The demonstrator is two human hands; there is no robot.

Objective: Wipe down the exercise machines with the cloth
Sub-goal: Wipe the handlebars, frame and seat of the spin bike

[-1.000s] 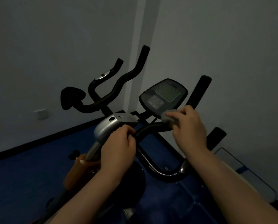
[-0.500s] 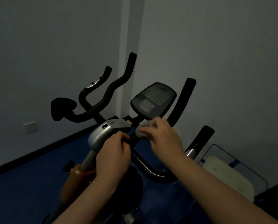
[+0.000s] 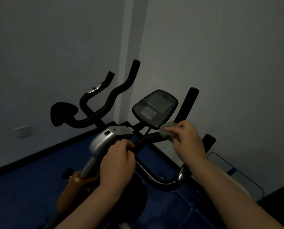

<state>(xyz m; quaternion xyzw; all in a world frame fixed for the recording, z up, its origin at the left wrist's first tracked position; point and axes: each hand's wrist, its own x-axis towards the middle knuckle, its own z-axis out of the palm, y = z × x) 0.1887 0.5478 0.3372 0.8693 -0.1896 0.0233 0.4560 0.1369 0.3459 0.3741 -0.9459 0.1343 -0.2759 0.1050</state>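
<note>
Cloth (image 3: 168, 131), grey and bunched, pinched by right hand (image 3: 188, 140) against black handlebar (image 3: 147, 138), at 5 o'clock below console (image 3: 155, 109). Left hand (image 3: 117, 162) grips handlebar beside silver housing (image 3: 105, 139).

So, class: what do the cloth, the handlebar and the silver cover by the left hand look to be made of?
Cloth: grey, fuzzy and crumpled, probably microfibre or fleece.
Handlebar: black with a dull sheen, seemingly a foam or rubber grip over tube.
Silver cover: smooth with soft highlights; painted plastic or metal, the picture cannot settle which.
</note>
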